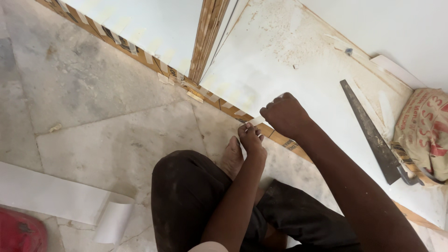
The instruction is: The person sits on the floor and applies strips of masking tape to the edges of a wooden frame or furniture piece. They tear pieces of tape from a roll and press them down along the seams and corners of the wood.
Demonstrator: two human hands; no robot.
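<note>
on a dusty marble floor [102,130], the left hand [251,139] and right hand [284,114] are both pinching shut on a white tape strip [255,121] at the white board's [280,70] wooden edge; a handsaw [373,135] is lying to their right.

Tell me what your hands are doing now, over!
Left hand pinching a tape strip at the board edge. Right hand fisted at the same strip. Handsaw lies aside on the white board, well clear.

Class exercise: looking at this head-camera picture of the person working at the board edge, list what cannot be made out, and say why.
- Left hand fingertips' grip: too small, in head view.
- Right hand palm: turned away, contents hidden.
- Hand saw handle: partly behind sack.
- Red object: cut off by frame corner.
</note>
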